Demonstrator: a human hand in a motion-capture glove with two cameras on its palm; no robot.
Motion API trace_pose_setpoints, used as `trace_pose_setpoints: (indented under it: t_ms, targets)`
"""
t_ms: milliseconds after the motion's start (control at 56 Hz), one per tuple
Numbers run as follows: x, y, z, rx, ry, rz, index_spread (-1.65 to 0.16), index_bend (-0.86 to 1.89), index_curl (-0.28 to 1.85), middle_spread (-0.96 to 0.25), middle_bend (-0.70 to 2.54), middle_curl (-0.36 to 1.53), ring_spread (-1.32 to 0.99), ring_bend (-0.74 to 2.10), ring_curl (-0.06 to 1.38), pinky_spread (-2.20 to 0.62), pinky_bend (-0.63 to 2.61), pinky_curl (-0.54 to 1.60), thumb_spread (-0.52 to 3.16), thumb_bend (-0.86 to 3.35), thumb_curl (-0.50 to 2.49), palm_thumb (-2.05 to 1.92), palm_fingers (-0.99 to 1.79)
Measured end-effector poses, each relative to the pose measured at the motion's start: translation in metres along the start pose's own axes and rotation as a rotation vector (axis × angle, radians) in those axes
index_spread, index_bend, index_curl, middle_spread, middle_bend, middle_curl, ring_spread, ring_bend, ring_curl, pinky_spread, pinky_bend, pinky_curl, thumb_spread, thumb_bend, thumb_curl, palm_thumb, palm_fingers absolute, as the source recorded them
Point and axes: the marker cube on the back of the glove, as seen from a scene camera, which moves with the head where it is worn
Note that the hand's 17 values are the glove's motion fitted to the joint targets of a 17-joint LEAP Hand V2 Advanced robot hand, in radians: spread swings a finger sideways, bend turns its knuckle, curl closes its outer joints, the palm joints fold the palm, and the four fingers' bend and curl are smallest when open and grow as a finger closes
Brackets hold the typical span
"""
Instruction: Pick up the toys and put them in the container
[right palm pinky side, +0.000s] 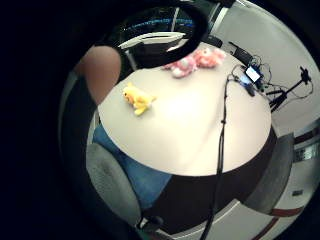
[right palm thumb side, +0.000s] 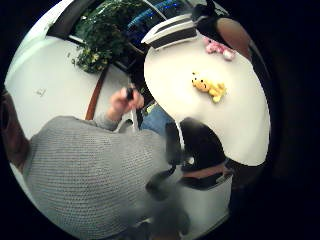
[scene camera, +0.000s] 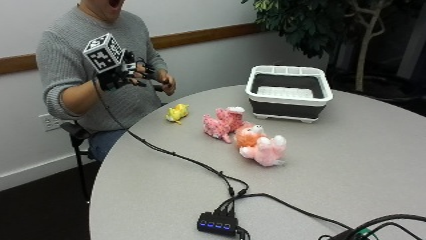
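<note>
gloved right hand (scene camera: 120, 72) raised in front of the person's chest, off the worktop (scene camera: 333, 165), well apart from every toy. its fingers look loosely curled with nothing in them, though part of the hand is hidden. bare left hand (scene camera: 165, 82) just beside it, pinching a small dark object; can't tell what.

toys all on the worktop, none in the container: yellow plush (scene camera: 176, 113) near the edge closest to the person, pink plush (scene camera: 223, 123) toward the middle, orange-and-pink plush (scene camera: 263, 145) just beside it. white and black container (scene camera: 288, 93) sits upright near the far edge and looks empty.

step in hand: judged pre-reach, no pickup begun. next move calls for lowering the gloved hand onto the yellow plush, the nearest one, closing around it, then carrying it across to the container.

outside view alone shows all three toys and the container's open inside. thumb side palm view shows the person's grey sweater and the left hand's pinch close up. little finger side palm view shows the cable trailing across the worktop.
</note>
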Motion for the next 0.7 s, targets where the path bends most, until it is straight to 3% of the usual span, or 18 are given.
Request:
trace_pose_setpoints:
  t_ms: [125, 250, 536, 697]
  targets:
    - [0.004, -0.011, -0.019, 0.022, 0.028, -0.004, -0.24, 0.15, 0.07, -0.17, 0.17, 0.06, -0.23, 0.51, 0.14, -0.04, 0.62, 0.2, 0.9, 0.13, 0.07, 0.15, 0.45]
    - [0.011, -0.025, -0.031, 0.042, 0.044, -0.003, -0.31, 0.17, 0.11, -0.21, 0.18, 0.09, -0.3, 0.55, 0.17, -0.05, 0.68, 0.25, 1.18, 0.13, 0.11, 0.12, 0.39]
    - [0.003, -0.041, -0.025, -0.018, 0.023, -0.012, -0.35, 0.19, 0.18, -0.25, 0.18, 0.16, -0.34, 0.6, 0.2, -0.05, 0.74, 0.29, 1.42, 0.09, 0.18, 0.07, 0.33]
    - [-0.035, -0.108, -0.007, -0.073, 0.009, -0.113, -0.36, 0.16, 0.21, -0.25, 0.19, 0.2, -0.36, 0.68, 0.22, -0.05, 0.75, 0.3, 1.45, 0.07, 0.21, 0.06, 0.35]
